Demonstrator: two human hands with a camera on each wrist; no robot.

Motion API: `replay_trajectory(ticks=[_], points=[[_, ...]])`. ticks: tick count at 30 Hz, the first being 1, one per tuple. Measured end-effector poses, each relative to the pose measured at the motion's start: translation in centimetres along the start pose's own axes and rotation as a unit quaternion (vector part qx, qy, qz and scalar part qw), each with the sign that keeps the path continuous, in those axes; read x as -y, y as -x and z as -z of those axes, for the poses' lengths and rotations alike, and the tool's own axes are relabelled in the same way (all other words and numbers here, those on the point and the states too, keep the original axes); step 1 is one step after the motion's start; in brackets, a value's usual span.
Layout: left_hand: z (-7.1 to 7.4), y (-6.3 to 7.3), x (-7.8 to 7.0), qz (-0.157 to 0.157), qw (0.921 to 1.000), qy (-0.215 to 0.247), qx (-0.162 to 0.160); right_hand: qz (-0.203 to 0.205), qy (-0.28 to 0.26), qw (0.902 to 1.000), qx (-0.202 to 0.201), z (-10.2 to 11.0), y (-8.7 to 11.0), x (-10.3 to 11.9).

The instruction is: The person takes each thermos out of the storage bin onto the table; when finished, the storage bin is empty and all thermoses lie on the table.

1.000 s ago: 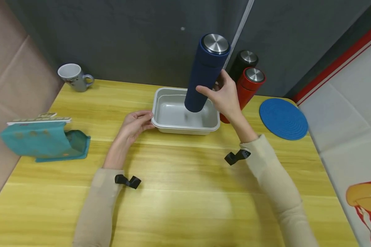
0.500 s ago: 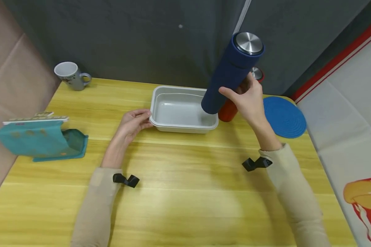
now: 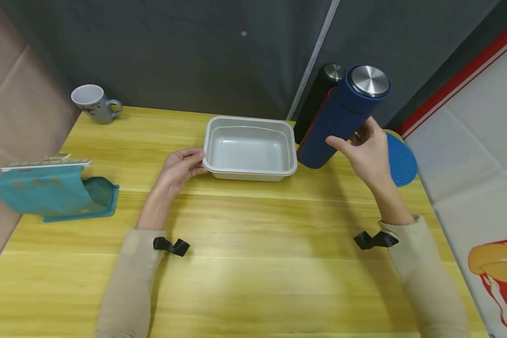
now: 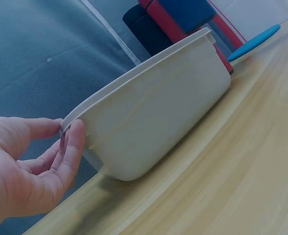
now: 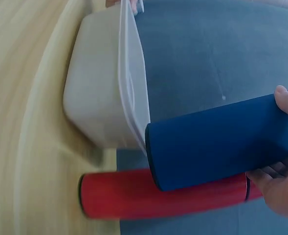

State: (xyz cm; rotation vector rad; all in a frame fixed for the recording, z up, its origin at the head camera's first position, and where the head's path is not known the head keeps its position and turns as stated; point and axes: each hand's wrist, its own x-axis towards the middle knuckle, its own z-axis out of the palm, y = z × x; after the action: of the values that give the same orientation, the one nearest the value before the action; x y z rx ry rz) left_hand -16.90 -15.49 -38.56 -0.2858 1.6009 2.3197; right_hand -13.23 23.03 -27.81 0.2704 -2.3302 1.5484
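Observation:
My left hand [image 3: 178, 172] pinches the left rim of a pale grey rectangular container [image 3: 249, 176], thumb over the rim and fingers below it. The container's inside is bare. My right hand [image 3: 365, 152] grips a dark blue thermos bottle [image 3: 340, 122] with a steel-topped lid, right of the container. In the right wrist view the thermos's base [image 5: 152, 156] hangs higher off the table than that of the red thermos bottle [image 5: 129, 195] standing there. From the head view the red thermos is almost wholly hidden behind the blue one. A black thermos bottle [image 3: 314, 101] stands behind them.
A round blue mat [image 3: 401, 162] lies at the right, partly covered by my right hand. At the back left stands a grey mug [image 3: 97, 105]. A teal bag-like package [image 3: 50, 190] lies at the left edge. Dark panels [image 3: 173, 56] close off the table's back.
My right hand has carried the blue thermos from over the container rightward, then lower, in front of the red thermos. My left hand keeps its pinch on the container's rim.

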Motion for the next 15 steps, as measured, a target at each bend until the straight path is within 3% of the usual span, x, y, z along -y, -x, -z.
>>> replay_trajectory(ticks=[6,15], points=[[-0.1,-0.1,0.1,-0.006,1.0,0.002,0.001,-0.038,0.04,0.9984,-0.013,1.7,1.5,-2.0],[0.0,-0.1,0.2,-0.008,0.9998,0.013,0.009,-0.068,0.024,0.9973,-0.009,1.4,2.5,-4.9]])
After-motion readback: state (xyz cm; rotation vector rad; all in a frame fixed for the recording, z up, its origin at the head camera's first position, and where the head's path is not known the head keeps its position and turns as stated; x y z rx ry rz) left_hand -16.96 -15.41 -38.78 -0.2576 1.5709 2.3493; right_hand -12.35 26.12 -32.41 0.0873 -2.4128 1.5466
